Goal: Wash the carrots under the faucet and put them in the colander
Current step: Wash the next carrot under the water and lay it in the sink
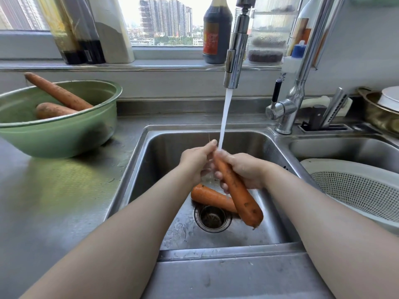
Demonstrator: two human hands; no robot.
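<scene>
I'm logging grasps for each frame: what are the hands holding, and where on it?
One carrot, under the running water. The left hand grips its narrow end; the right hand wraps its upper half. The thick end hangs free.

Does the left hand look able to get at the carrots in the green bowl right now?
Probably yes, once it lets go: the left hand grips the held carrot, but the bowl carrots lie uncovered to its left, nothing between.

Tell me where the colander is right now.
The colander sits at the right edge of the head view, in the second sink basin, just beyond the right hand holding a carrot.
</scene>
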